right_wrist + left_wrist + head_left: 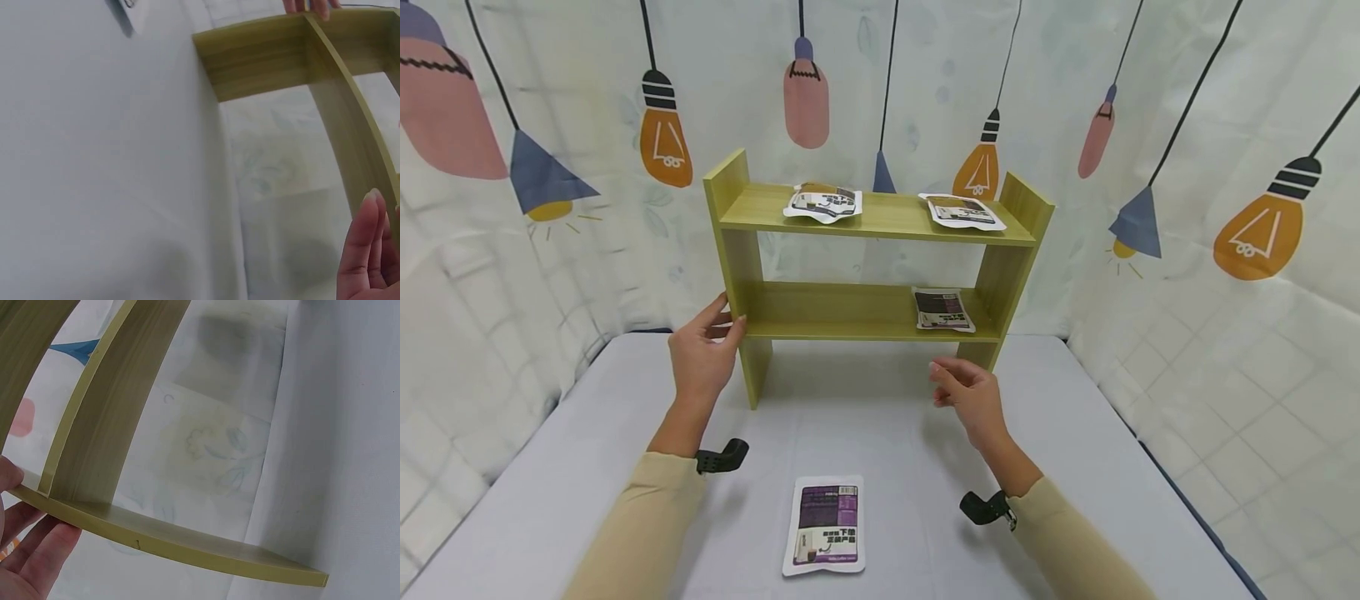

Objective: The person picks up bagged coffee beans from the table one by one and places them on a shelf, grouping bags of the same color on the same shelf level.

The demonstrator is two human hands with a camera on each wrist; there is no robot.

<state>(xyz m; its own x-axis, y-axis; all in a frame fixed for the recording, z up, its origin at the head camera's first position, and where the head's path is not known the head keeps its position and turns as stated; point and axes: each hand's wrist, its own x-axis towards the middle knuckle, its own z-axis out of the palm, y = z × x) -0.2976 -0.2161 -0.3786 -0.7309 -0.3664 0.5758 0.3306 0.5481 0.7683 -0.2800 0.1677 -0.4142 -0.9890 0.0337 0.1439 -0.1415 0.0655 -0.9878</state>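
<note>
A two-tier light-wood shelf [850,328] stands at the back of the table. My left hand [706,350] grips its left side panel [187,542]; in the left wrist view the thumb lies on one side of the board and the fingers on the other. In front of the lower right part of the shelf, my right hand [970,396] hovers with loosely bent fingers, holding nothing. One white-and-purple pouch [826,525] lies flat on the table between the forearms. A similar pouch [943,310] rests on the middle board, at the right.
On the top board lie two more pouches, a left one [823,202] and a right one [962,212]. White cloth covers the table [880,433]. A curtain [880,100] printed with lamps hangs behind and along both sides. Each wrist wears a black camera band.
</note>
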